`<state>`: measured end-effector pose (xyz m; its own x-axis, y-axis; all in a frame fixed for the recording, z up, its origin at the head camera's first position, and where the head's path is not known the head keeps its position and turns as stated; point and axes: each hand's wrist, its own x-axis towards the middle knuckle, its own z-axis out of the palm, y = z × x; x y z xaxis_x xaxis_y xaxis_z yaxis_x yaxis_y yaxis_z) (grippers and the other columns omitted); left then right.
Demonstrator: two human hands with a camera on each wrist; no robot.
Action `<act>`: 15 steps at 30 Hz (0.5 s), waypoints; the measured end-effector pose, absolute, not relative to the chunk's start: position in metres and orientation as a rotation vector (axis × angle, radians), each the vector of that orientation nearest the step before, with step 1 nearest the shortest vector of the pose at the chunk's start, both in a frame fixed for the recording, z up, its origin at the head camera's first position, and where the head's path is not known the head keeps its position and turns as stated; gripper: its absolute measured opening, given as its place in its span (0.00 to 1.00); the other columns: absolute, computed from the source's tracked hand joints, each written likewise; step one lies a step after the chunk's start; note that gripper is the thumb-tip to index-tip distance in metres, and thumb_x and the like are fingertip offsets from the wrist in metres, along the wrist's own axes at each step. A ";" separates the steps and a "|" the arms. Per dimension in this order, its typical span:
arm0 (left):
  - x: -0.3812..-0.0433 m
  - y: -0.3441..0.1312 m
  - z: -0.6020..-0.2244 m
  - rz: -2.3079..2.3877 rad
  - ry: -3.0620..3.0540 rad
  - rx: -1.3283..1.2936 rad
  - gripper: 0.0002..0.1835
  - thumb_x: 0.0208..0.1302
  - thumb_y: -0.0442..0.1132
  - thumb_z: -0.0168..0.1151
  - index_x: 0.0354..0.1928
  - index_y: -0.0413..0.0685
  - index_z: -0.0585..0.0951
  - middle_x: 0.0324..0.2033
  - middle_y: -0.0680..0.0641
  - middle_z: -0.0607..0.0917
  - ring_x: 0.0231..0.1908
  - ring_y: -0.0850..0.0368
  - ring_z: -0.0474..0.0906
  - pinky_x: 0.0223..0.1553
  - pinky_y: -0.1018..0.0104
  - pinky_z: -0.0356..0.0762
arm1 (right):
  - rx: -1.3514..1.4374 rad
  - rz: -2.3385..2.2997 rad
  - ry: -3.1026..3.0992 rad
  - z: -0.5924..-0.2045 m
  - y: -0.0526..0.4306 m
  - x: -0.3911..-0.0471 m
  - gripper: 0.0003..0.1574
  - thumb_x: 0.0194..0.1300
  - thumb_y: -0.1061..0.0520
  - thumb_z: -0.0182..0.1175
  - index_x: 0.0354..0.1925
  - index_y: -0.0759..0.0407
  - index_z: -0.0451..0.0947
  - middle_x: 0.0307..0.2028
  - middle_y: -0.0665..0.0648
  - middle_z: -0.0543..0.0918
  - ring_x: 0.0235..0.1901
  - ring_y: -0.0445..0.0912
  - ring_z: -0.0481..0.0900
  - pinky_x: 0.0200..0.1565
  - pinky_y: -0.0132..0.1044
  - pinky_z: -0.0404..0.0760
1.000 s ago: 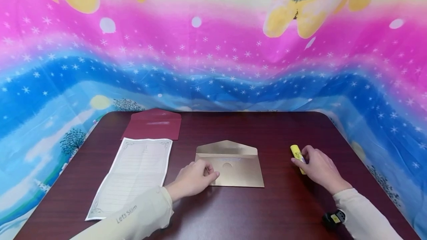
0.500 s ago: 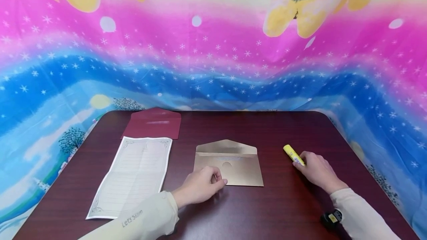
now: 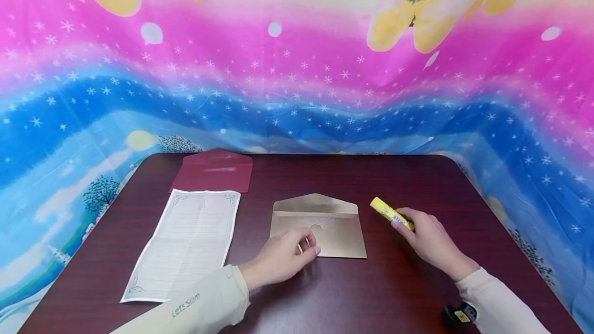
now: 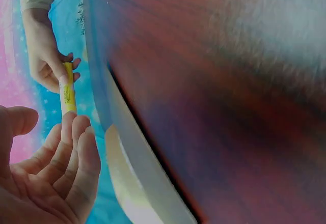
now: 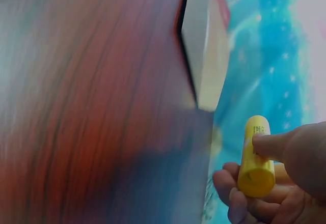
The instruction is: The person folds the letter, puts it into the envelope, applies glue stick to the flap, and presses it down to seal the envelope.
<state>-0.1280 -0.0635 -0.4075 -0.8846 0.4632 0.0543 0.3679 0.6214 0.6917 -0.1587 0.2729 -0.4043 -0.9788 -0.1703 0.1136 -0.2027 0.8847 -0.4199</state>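
Note:
My right hand (image 3: 433, 238) pinches a yellow glue stick (image 3: 382, 209) between thumb and fingers, above the right part of the table. The glue stick (image 5: 256, 155) points away from the palm in the right wrist view. A gold envelope (image 3: 341, 238) lies with its flap raised toward the far side. Over its lower left part is my left hand (image 3: 283, 256), fingers relaxed and holding nothing. The left wrist view shows that hand's thumb apart from its fingers (image 4: 84, 168). Whether the left hand touches the envelope I cannot tell.
A lined white sheet with an ornate border (image 3: 190, 241) lies on the left, creased. Behind it a dark red envelope (image 3: 215, 174) lies near the table's far edge. A patterned cloth (image 3: 315, 81) hangs around the dark wooden table (image 3: 325, 298).
The glue stick has moved left toward the gold envelope with my right hand, tilting further left. My left hand has shifted slightly right and nearer along the envelope's lower edge.

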 end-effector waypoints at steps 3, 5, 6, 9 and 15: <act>-0.130 -0.064 -0.406 1.063 2.804 0.779 0.04 0.69 0.47 0.61 0.35 0.60 0.79 0.26 0.63 0.82 0.24 0.75 0.73 0.27 0.74 0.70 | 0.346 0.703 -2.956 -0.399 0.259 -0.153 0.22 0.69 0.56 0.65 0.57 0.64 0.80 0.45 0.61 0.87 0.35 0.47 0.78 0.35 0.38 0.76; -0.130 -0.064 -0.405 1.004 2.893 0.860 0.03 0.68 0.46 0.61 0.35 0.60 0.79 0.25 0.63 0.82 0.23 0.74 0.72 0.25 0.75 0.68 | 0.382 0.715 -2.937 -0.396 0.250 -0.149 0.21 0.68 0.56 0.65 0.56 0.63 0.81 0.43 0.58 0.87 0.34 0.45 0.77 0.34 0.36 0.76; -0.129 -0.064 -0.405 0.963 2.946 0.911 0.03 0.68 0.46 0.62 0.36 0.59 0.80 0.26 0.63 0.83 0.23 0.73 0.72 0.24 0.75 0.68 | 0.398 0.723 -2.930 -0.395 0.246 -0.146 0.20 0.68 0.56 0.66 0.56 0.62 0.81 0.42 0.57 0.87 0.33 0.44 0.76 0.34 0.35 0.75; -0.126 -0.064 -0.406 0.823 3.100 1.087 0.05 0.68 0.46 0.63 0.41 0.57 0.81 0.32 0.61 0.85 0.27 0.70 0.77 0.26 0.73 0.73 | 0.458 0.736 -2.898 -0.391 0.233 -0.138 0.18 0.67 0.55 0.67 0.54 0.58 0.83 0.38 0.51 0.87 0.31 0.40 0.75 0.33 0.32 0.74; -0.122 -0.062 -0.409 0.634 3.285 1.334 0.19 0.66 0.46 0.66 0.57 0.53 0.79 0.51 0.55 0.85 0.49 0.62 0.84 0.41 0.66 0.84 | 0.599 0.784 -2.820 -0.387 0.209 -0.120 0.16 0.64 0.57 0.70 0.51 0.56 0.85 0.36 0.46 0.86 0.31 0.34 0.74 0.33 0.31 0.76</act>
